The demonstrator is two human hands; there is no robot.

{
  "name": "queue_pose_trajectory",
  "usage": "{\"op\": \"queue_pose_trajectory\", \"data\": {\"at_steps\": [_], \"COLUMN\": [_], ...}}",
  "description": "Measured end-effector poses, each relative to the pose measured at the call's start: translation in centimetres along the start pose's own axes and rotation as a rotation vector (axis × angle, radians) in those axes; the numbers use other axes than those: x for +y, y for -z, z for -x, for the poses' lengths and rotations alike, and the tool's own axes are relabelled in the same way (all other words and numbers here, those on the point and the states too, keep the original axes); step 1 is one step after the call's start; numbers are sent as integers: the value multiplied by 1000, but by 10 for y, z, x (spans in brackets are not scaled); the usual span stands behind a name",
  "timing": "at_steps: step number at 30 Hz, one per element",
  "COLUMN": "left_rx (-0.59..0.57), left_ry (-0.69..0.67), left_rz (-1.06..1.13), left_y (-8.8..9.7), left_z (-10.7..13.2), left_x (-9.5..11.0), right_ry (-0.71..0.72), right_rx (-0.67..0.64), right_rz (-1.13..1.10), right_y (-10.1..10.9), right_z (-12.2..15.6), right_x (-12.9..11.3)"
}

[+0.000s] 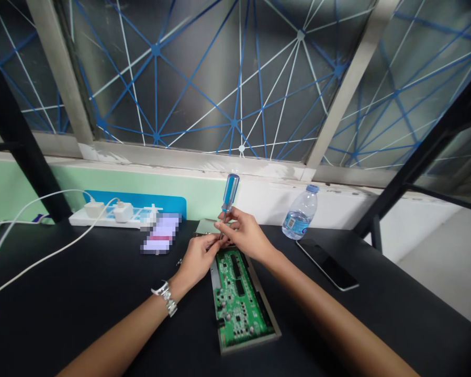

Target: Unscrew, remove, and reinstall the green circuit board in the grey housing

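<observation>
the right hand (245,235) pinches the shaft of a blue-handled screwdriver (231,192) between its fingers (224,224), holding it upright above the far end of a green circuit board (239,298). the board sits in a metal casing (235,346) on the dark surface (82,293). the left hand (198,260), a metal wristwatch (165,298) on its wrist, closes on the lower shaft, hiding the tip. a water bottle (300,212) and a phone (327,264) sit to the right; a power strip (102,217) lies behind.

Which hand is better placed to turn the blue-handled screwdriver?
Right, probably: the right hand pinches the blue-handled screwdriver above the green circuit board; the left hand only reaches beside it.
</observation>
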State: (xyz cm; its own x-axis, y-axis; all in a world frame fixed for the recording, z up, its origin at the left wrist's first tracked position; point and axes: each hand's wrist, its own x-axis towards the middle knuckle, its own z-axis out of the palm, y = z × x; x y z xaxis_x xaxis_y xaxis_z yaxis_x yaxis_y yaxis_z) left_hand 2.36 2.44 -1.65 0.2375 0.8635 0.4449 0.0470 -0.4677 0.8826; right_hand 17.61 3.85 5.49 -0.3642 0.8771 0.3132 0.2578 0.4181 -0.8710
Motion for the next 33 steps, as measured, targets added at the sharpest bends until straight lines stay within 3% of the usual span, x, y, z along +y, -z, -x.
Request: {"op": "queue_pose_trajectory", "data": {"at_steps": [10,22,26,33], "left_rx": [-29,-56,-51,-27], "left_ry": [-8,-25,-30,-27], "left_rz": [-61,-174,-170,-249], "left_y": [2,6,4,2], "left_z": [1,2,2,3], "left_x": [3,13,13,14], "right_ry": [14,27,21,63], "right_rx": [-117,-124,-63,175], "right_rz": [-278,-394,-381,-274], "right_y": [12,15,13,2], "right_z": [-1,0,0,3], "right_x": [-23,-24,-26,-26]}}
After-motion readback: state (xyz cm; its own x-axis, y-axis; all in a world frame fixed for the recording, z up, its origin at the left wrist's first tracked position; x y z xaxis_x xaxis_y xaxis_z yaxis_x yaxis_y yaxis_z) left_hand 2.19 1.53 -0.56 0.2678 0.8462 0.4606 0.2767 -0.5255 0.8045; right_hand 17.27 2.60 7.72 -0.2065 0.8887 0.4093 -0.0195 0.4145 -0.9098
